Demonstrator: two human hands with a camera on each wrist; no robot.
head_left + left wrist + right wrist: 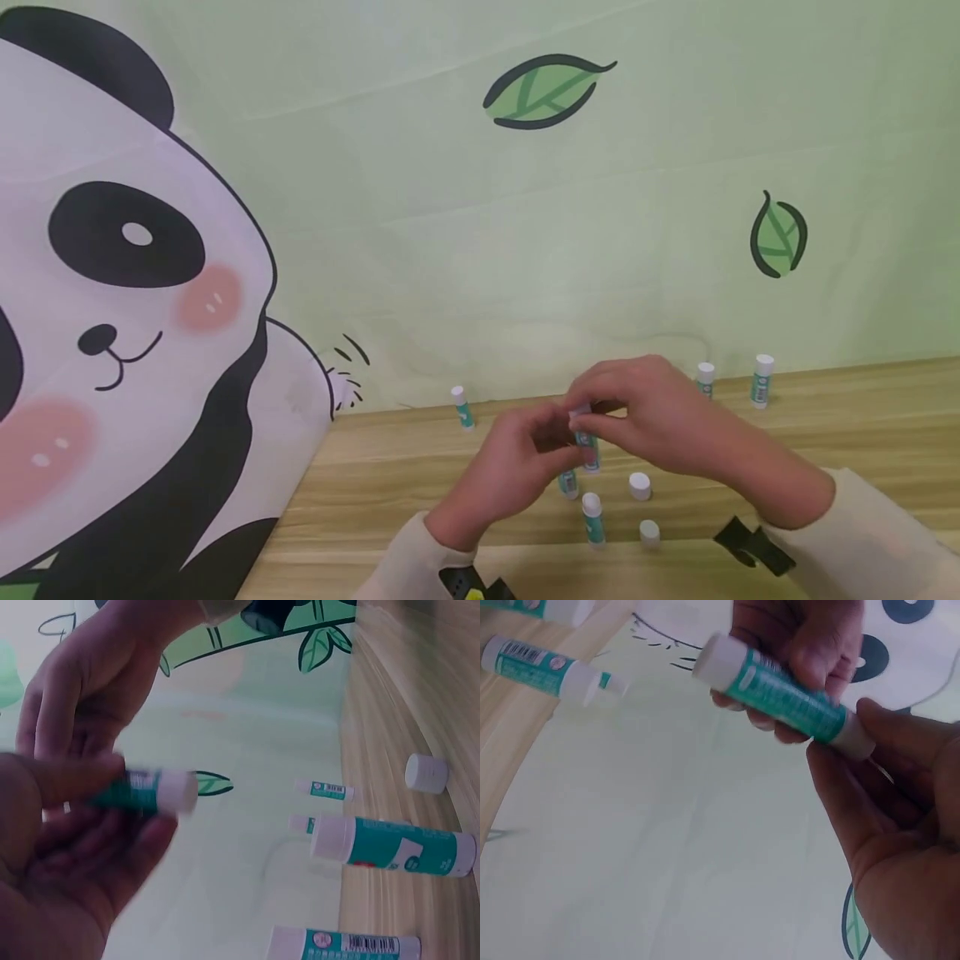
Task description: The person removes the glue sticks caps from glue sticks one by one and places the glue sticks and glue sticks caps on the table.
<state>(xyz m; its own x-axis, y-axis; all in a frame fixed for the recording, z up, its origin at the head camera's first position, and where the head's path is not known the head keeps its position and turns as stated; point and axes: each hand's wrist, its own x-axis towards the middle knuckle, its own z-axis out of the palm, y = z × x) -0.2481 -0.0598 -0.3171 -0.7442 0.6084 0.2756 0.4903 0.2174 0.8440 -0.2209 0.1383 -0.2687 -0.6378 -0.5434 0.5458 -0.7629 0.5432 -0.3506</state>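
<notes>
Both hands hold one glue stick (590, 457) with a teal label, raised above the table. My left hand (513, 467) grips its labelled body between thumb and fingers. From above, my right hand (652, 412) pinches the white upper end with thumb and fingertips. In the right wrist view the glue stick (787, 697) lies across the frame, its other white end free of the fingers. Just below the hands stand two more glue sticks, a nearer one (593, 521) and one (568, 483) partly hidden by the left hand.
Two loose white caps, one (640, 486) behind the other (649, 534), sit on the wooden table (375, 508) right of the nearer sticks. Toward the back stand glue sticks at left (462, 408) and right (762, 382), with another (705, 379) behind the right arm. A panda-printed cloth (420, 250) hangs behind.
</notes>
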